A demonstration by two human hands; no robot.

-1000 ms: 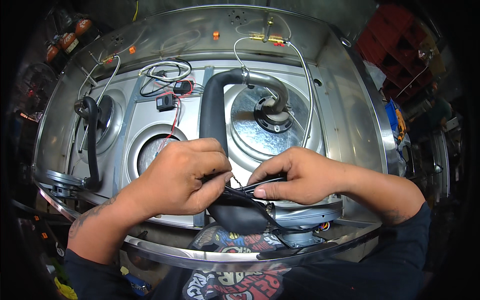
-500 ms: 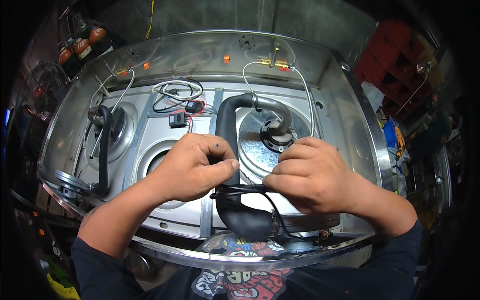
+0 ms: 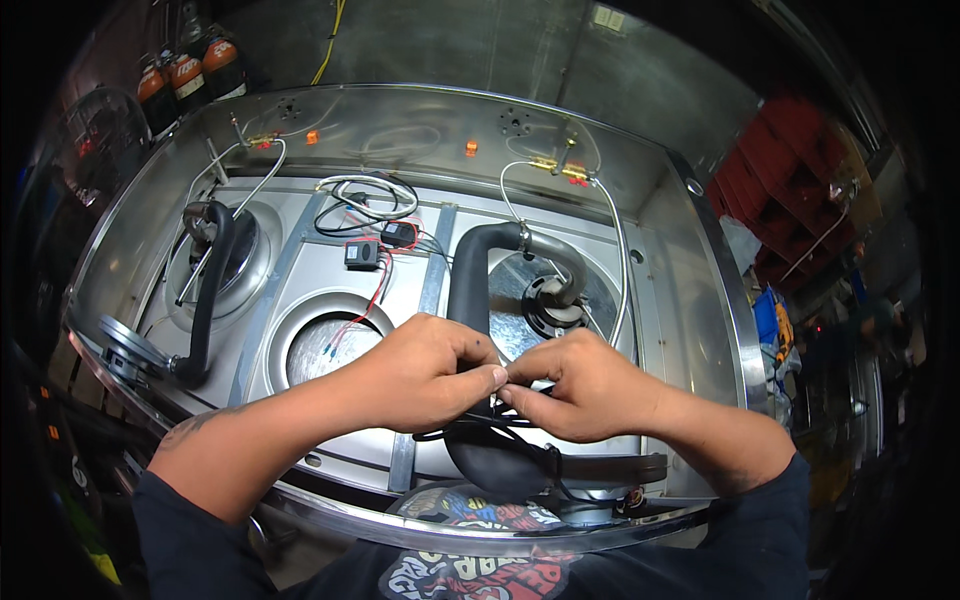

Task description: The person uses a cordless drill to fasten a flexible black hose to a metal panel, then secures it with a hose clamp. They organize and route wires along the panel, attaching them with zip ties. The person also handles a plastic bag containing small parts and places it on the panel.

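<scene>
A thick black hose (image 3: 468,290) bends across the right half of an open stainless-steel housing and joins a curved metal pipe (image 3: 568,262) at a clamp. Over its lower stretch, a bundle of thin black cables (image 3: 437,434) lies crosswise. My left hand (image 3: 440,368) is closed in a pinch above the hose, thumb against the curled index finger. Thumb tip to fingertip with it, my right hand (image 3: 585,388) pinches too. Whatever sits between the fingertips is too small and too hidden to name. Beneath the hands, part of hose and cables is covered.
Two small black boxes (image 3: 362,255) with red wires and a coiled cable (image 3: 375,197) lie left of the hose. Farther left, a second black hose (image 3: 212,300) runs. Brass valves (image 3: 557,168) line the back wall. Gas cylinders (image 3: 187,82) stand behind; red crates (image 3: 780,165) are stacked right.
My right hand has moved left until its fingertips meet those of my left hand. Both hands were apart before, with the right at the end of the cable bundle. The view has shifted slightly.
</scene>
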